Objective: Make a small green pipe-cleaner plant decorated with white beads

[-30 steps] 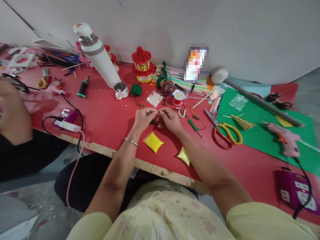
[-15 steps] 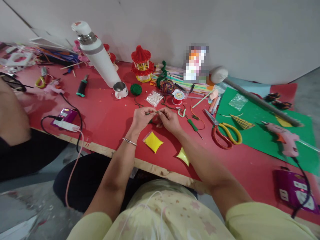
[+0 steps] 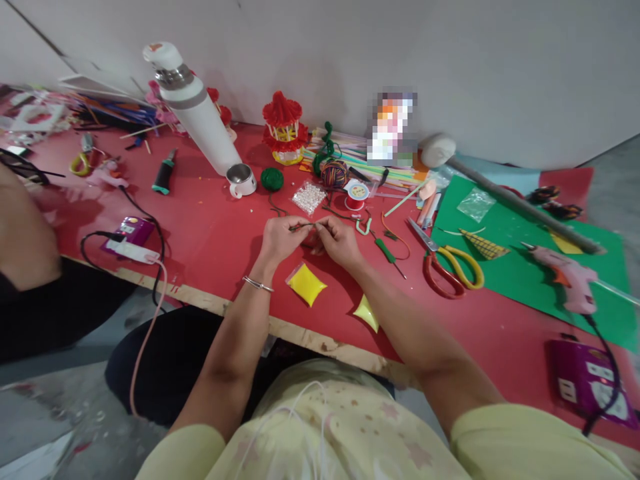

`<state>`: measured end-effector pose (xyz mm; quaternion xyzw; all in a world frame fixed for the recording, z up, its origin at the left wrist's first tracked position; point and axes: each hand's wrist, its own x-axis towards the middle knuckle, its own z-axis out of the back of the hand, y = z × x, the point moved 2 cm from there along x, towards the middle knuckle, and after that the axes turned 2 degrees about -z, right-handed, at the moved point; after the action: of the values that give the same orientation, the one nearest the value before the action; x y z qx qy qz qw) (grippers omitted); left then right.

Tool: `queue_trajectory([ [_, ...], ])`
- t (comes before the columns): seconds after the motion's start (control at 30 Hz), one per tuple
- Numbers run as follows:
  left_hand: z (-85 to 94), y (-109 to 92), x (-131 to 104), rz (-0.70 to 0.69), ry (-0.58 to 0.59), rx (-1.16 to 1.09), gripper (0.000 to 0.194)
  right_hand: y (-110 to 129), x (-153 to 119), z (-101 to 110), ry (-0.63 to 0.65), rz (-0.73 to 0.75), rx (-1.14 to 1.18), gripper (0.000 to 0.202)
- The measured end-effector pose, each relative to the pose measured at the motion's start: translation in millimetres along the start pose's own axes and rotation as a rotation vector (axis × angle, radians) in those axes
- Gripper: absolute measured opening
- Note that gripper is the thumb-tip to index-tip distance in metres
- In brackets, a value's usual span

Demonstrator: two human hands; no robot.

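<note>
My left hand (image 3: 281, 241) and my right hand (image 3: 341, 241) meet over the red table, both with fingertips pinched together. Between them runs a thin dark green cord (image 3: 302, 227), gripped at each side; its lower part is hidden by the fingers. Just beyond are a green yarn ball (image 3: 273, 179), a clear bag of white beads (image 3: 309, 198) and a spool of red thread (image 3: 357, 195). Nearer my body lies a yellow packet (image 3: 307, 285), with a paler yellow packet (image 3: 367, 314) partly under my right forearm. A green-handled crochet hook (image 3: 385, 251) rests to the right of my right hand.
Scissors (image 3: 440, 263) lie at right, near a pink glue gun (image 3: 565, 275) on green sheet (image 3: 520, 273). A white bottle (image 3: 200, 117) and small cup (image 3: 241, 181) stand at back left, beside a red lantern-like craft (image 3: 285, 130). Another person's arm (image 3: 27, 227) is at far left.
My left hand has shifted slightly left and down, and a little more cord shows along its fingers. My right hand stays nearly in place.
</note>
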<state>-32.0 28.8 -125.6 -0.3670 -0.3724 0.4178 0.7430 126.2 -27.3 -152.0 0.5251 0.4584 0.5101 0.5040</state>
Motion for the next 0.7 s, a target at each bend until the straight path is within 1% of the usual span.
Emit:
queue_trajectory([
  [0.13,1.3,-7.4,0.0,0.047,-0.009,-0.119,0.019,0.7,-0.3,-1.0,0.011,0.012,0.004,0.03],
  [0.23,1.2,-7.6,0.3,0.062,-0.013,-0.163,0.02,1.8,-0.7,-1.2,0.005,0.013,0.008,0.032],
  [0.47,0.5,-1.5,2.8,0.035,-0.034,-0.068,0.019,2.9,-1.6,-1.3,0.006,0.026,0.001,0.034],
  [0.7,-0.6,-2.4,3.0,0.031,-0.035,-0.071,0.019,1.5,-1.2,-1.3,0.01,0.017,0.018,0.034],
])
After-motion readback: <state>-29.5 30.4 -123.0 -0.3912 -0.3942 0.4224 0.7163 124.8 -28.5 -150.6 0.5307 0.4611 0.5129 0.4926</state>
